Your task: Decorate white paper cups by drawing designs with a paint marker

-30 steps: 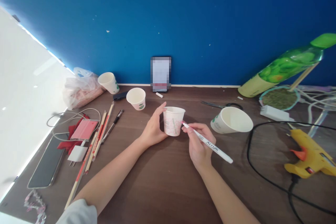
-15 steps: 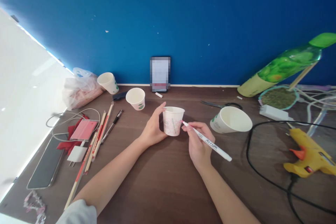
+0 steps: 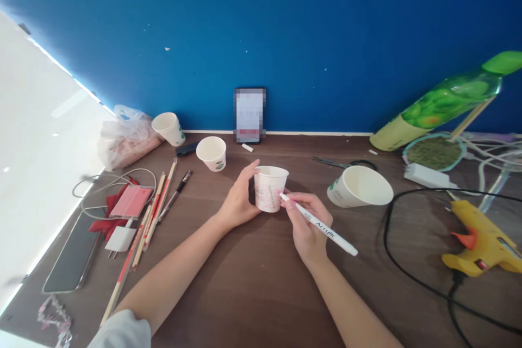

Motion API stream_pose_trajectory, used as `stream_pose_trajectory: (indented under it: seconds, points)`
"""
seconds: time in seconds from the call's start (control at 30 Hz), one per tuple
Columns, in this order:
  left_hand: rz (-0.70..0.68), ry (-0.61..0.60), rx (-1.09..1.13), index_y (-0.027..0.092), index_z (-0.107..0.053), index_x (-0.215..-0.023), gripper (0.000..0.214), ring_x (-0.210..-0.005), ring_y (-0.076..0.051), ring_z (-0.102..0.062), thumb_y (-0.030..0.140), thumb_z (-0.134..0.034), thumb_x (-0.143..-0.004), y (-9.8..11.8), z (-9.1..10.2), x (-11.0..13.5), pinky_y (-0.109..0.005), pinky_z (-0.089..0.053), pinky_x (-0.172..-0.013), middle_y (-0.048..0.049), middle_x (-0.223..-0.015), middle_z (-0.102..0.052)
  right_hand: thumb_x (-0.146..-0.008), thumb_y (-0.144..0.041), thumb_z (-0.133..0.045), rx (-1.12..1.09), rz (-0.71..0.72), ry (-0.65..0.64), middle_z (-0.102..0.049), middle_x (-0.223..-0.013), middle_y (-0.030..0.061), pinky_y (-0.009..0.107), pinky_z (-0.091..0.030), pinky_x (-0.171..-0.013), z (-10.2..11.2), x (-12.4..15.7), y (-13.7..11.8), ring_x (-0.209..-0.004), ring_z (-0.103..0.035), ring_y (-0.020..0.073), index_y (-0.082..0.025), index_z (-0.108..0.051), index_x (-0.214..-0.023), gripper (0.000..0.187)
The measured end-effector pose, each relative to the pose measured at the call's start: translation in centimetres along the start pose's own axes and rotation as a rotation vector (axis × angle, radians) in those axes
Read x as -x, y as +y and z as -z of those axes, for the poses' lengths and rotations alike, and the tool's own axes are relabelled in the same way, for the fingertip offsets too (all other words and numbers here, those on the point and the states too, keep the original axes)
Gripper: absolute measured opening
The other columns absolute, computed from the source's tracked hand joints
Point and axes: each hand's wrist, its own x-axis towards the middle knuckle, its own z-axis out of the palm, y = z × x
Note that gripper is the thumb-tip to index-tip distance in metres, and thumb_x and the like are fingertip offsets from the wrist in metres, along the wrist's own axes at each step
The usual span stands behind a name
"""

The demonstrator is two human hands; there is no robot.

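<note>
White tapered paper cup with pink colouring [image 3: 269, 190] stands nearly upright between the person's hands, above the dark brown wooden worktop [image 3: 261, 288]; whether its base touches the surface is hard to tell. The left hand [image 3: 240, 199] is curled around the cup's left side, thumb up near the rim. The right hand [image 3: 310, 225] is closed in a pen grip on a slim white acrylic marker [image 3: 336, 238], its pink tip at the cup's right side. Just right of that hand is a wide white paper cup with green print [image 3: 359, 190]; farther right lies a yellow glue gun with an orange trigger [image 3: 479, 242]. Beyond the left hand stands a small white paper cup with a green leaf print [image 3: 212, 156]; left of that hand lies a black pen [image 3: 174, 197].
</note>
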Motion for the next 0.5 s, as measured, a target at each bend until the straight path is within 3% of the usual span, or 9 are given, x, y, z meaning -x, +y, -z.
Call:
stream_pose_trajectory:
  seconds: [0.5]
  points:
    - [-0.011,-0.01,-0.018,0.022,-0.029,-0.135,0.079,-0.138,-0.032,-0.041,0.031,-0.077,-0.073,-0.14,0.03,0.08,-0.051,-0.045,-0.106,-0.0223,-0.147,-0.037,-0.078,-0.035,-0.07,0.049,0.004,0.071,-0.073,-0.073,0.0034,0.029,-0.056,-0.059,-0.42,-0.38,-0.8,-0.065,-0.07,0.0181,-0.021,-0.066,-0.08,0.015]
